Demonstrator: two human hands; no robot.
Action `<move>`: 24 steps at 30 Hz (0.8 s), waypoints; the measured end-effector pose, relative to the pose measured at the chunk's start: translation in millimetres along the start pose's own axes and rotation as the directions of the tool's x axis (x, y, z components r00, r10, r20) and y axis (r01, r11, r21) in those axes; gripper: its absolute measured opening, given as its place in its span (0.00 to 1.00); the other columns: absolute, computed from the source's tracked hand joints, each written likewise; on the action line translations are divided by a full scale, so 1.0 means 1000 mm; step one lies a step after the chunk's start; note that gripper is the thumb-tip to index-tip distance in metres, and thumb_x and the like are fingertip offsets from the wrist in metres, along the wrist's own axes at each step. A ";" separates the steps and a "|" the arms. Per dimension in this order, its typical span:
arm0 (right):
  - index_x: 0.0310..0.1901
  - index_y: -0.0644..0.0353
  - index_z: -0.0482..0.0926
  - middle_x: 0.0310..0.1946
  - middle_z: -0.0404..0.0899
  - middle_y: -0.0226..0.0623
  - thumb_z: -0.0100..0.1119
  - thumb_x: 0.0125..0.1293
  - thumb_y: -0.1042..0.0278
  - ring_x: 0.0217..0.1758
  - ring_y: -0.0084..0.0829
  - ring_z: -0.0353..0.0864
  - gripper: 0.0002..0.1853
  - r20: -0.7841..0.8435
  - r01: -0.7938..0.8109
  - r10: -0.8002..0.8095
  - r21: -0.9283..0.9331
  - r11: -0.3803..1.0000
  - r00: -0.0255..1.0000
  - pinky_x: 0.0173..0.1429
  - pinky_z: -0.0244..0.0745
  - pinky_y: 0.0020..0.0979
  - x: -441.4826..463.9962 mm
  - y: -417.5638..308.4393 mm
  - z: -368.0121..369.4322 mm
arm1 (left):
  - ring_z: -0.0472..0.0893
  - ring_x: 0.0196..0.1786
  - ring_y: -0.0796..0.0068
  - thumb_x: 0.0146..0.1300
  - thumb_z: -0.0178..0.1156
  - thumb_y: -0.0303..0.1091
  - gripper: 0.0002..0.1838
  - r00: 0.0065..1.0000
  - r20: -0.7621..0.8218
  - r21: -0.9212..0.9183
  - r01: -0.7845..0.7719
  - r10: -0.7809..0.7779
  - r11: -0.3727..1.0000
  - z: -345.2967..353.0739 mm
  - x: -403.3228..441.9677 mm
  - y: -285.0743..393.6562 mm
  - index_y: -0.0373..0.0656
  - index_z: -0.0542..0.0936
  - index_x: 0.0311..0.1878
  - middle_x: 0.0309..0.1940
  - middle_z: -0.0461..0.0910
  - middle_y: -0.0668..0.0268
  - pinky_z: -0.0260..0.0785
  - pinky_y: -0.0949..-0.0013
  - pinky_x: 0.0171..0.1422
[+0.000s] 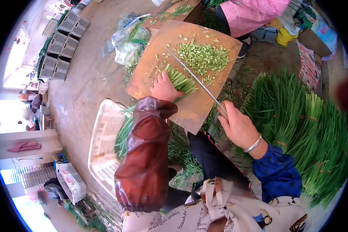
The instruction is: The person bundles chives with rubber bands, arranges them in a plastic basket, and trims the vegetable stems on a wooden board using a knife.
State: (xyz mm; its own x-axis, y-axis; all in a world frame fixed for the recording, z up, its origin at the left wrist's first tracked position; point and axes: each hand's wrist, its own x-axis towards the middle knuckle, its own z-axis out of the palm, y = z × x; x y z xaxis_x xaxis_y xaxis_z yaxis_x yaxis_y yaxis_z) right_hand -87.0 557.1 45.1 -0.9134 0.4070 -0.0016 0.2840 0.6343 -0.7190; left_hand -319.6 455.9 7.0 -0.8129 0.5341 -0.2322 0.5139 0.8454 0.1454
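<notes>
My left hand, in a brown glossy sleeve, presses on a bunch of chives on the wooden chopping board. Its fingers curl over the stalks, and their long leaves trail down behind the wrist. My right hand is closed around the handle of a knife. The thin blade slants across the board, just right of the bunch's cut ends. Chopped green pieces lie heaped on the blade's far side, with smaller bits scattered around.
A pale plastic basket with greens stands left of my legs. Tied bundles of chives are piled at right. Plastic bags lie beyond the board's left edge. A person in pink checked clothing is across from me. Stacked crates stand far left.
</notes>
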 end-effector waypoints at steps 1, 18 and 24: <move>0.48 0.61 0.60 0.31 0.73 0.50 0.51 0.57 0.67 0.31 0.52 0.74 0.19 0.007 -0.002 0.002 0.005 1.000 1.000 0.33 0.71 0.45 0.001 -0.001 -0.001 | 0.66 0.57 0.54 0.26 0.71 0.47 0.54 0.999 -0.026 -0.007 -0.031 0.031 0.999 0.002 0.001 -0.002 0.38 0.55 0.59 0.54 0.65 0.53 0.59 0.53 0.57; 0.37 0.64 0.57 0.16 0.71 0.52 0.43 0.59 0.71 0.24 0.53 0.74 0.09 0.203 -0.059 0.098 -0.194 0.979 0.974 0.28 0.68 0.49 0.031 0.017 0.025 | 0.75 0.40 0.51 0.29 0.68 0.47 0.40 0.985 0.003 0.059 -0.170 0.170 0.984 0.005 0.018 -0.003 0.36 0.65 0.47 0.36 0.73 0.48 0.69 0.58 0.43; 0.38 0.66 0.57 0.20 0.72 0.56 0.43 0.56 0.76 0.29 0.55 0.73 0.10 0.295 -0.078 0.125 -0.167 0.983 0.947 0.32 0.67 0.50 0.045 0.020 0.020 | 0.75 0.40 0.51 0.30 0.66 0.46 0.37 0.977 -0.026 0.065 -0.211 0.213 0.975 0.010 0.021 -0.006 0.36 0.66 0.45 0.36 0.73 0.49 0.69 0.57 0.43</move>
State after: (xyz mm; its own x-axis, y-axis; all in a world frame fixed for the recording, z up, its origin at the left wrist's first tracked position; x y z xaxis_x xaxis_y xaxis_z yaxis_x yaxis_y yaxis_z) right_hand -128.5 575.2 17.4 -0.9156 0.2714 -0.2967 0.3992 0.7017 -0.5901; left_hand -336.9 462.1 -8.7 -0.6919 0.7016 -0.1704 0.6904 0.7120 0.1281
